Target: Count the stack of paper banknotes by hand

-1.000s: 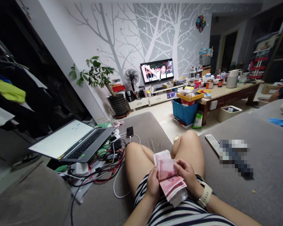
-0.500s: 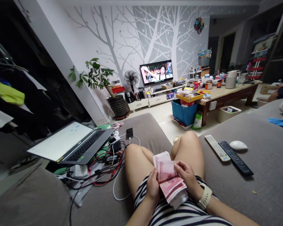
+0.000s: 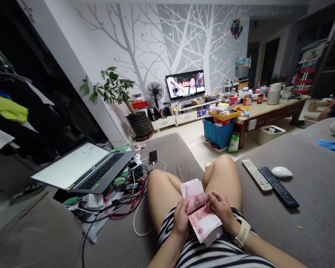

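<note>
Left hand (image 3: 181, 220): fingers curled around the left edge of a stack of pink banknotes (image 3: 198, 210), held over the lap, between the knees and the striped shirt; right hand (image 3: 222, 210): fingers bent, thumb and fingertips pinching the stack's right side, watch (image 3: 243, 232) at the wrist; change from half a second ago: upper notes now folded back and upright, a face marked 100 uncovered below; two remotes (image 3: 269, 180) and a mouse (image 3: 281, 172) well apart on the sofa.

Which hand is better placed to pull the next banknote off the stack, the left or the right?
Probably the right hand. Its fingers lie on top of the banknotes, at the face of the loose note marked 100. The left hand grips the stack from the side, so it serves as the holder.
</note>
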`<move>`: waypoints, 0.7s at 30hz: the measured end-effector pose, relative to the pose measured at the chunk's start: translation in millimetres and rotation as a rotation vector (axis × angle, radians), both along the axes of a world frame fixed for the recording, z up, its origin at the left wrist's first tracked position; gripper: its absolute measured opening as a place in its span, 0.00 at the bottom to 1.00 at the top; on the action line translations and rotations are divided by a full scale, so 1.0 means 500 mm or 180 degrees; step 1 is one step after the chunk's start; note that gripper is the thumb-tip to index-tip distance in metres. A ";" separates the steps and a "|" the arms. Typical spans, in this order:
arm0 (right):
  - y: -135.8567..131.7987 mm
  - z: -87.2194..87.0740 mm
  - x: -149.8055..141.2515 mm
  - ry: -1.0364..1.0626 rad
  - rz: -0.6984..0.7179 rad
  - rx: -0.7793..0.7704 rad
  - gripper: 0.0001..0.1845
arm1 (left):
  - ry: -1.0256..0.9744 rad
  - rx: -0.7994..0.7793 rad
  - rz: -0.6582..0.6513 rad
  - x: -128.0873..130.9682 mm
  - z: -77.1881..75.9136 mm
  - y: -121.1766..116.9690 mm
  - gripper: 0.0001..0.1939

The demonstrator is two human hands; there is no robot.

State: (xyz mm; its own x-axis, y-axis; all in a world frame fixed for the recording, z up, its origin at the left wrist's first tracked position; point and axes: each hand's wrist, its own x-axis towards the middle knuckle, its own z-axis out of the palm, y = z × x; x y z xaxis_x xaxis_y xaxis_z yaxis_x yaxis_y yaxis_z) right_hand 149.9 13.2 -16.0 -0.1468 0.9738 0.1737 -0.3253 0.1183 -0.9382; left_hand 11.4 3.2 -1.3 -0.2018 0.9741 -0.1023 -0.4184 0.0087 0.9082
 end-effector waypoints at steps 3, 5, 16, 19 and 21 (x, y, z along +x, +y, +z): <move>0.007 -0.004 0.000 -0.0226 -0.0333 0.0065 0.19 | -0.0305 0.0012 -0.0428 0.001 0.002 -0.003 0.15; 0.010 -0.005 0.001 -0.0331 -0.0461 0.0118 0.19 | -0.0427 0.0019 -0.0595 0.001 0.003 -0.005 0.15; 0.005 0.002 0.001 -0.0316 -0.0381 0.0221 0.19 | -0.0256 -0.0046 -0.0516 -0.003 -0.001 -0.004 0.16; 0.000 0.008 0.001 -0.0212 -0.0354 0.0191 0.19 | -0.0145 0.0021 -0.0208 -0.008 -0.010 0.002 0.14; -0.003 0.010 0.001 -0.0130 -0.0304 0.0177 0.19 | -0.0122 0.0040 -0.0109 -0.010 -0.018 0.005 0.15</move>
State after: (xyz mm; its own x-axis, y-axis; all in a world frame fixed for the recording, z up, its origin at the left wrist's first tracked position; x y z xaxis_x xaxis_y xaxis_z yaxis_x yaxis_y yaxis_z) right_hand 150.2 11.7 -10.9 -0.0619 0.9727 0.2237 -0.2717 0.1992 -0.9415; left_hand 6.3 5.8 -10.3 -0.1645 0.9816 -0.0970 -0.4525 0.0123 0.8917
